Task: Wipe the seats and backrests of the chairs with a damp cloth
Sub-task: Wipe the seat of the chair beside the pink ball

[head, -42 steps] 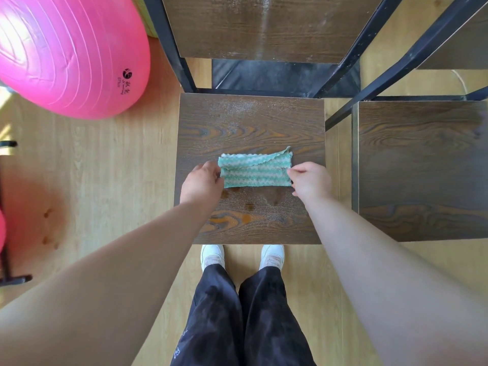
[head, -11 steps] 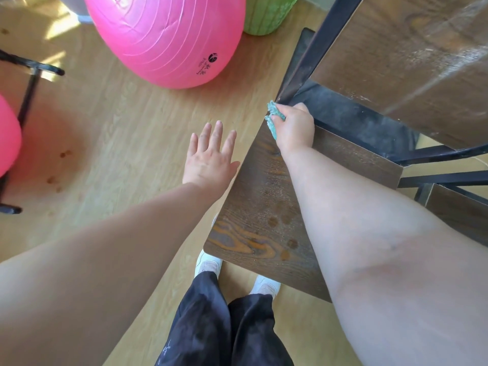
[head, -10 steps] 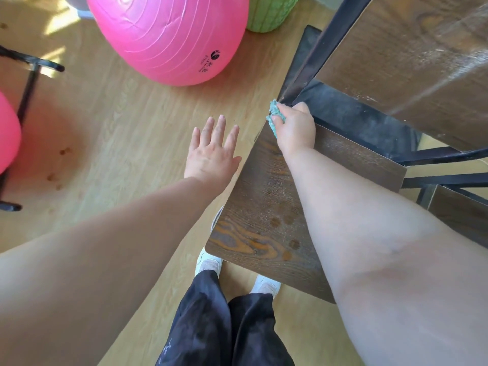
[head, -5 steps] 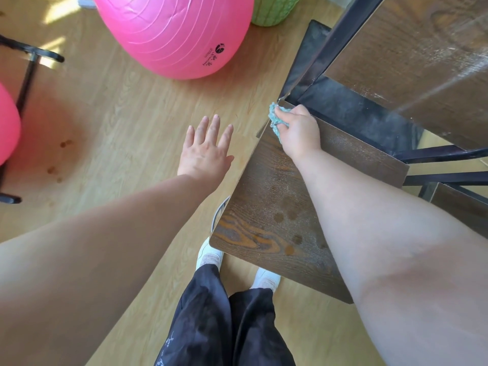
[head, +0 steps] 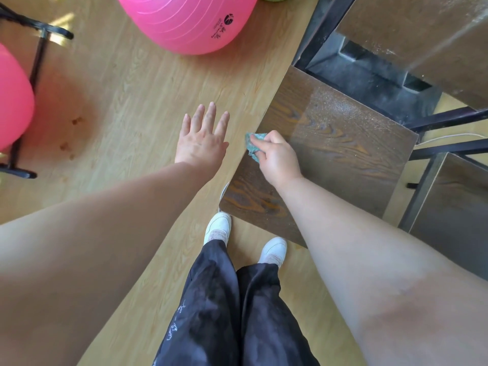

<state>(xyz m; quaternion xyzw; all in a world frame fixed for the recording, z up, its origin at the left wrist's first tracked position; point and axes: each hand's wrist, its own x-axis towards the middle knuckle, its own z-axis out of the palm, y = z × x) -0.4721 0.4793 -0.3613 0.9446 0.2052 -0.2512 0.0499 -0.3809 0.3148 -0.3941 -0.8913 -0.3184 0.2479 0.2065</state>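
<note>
Fingers of the right hand (head: 277, 157) curl around the teal cloth (head: 251, 146), pressing it on the chair seat (head: 346, 146) at its left edge, midway along. The left hand (head: 200, 140) hovers flat, fingers spread, over the floor (head: 126, 96) beside that edge.

The cloth (head: 253, 147) is teal-green; the chair seat (head: 343, 143) is dark brown wood with wavy orange-tan grain, darker along its left side and paler and dust-speckled over the rest. The backrest (head: 422, 35) is the same brown with pale streaks, and the chair frame (head: 449, 118) is black. The floor (head: 118, 88) is light honey-coloured planking with fine grain, the ball (head: 190, 19) is bright pink with faint ribbed rings and a small dark logo, a second ball (head: 13, 101) is the same pink beside a black stand (head: 34, 62), the trousers (head: 211, 313) are black with greyish patches and small white script, and the shoes (head: 217, 224) are white.
</note>
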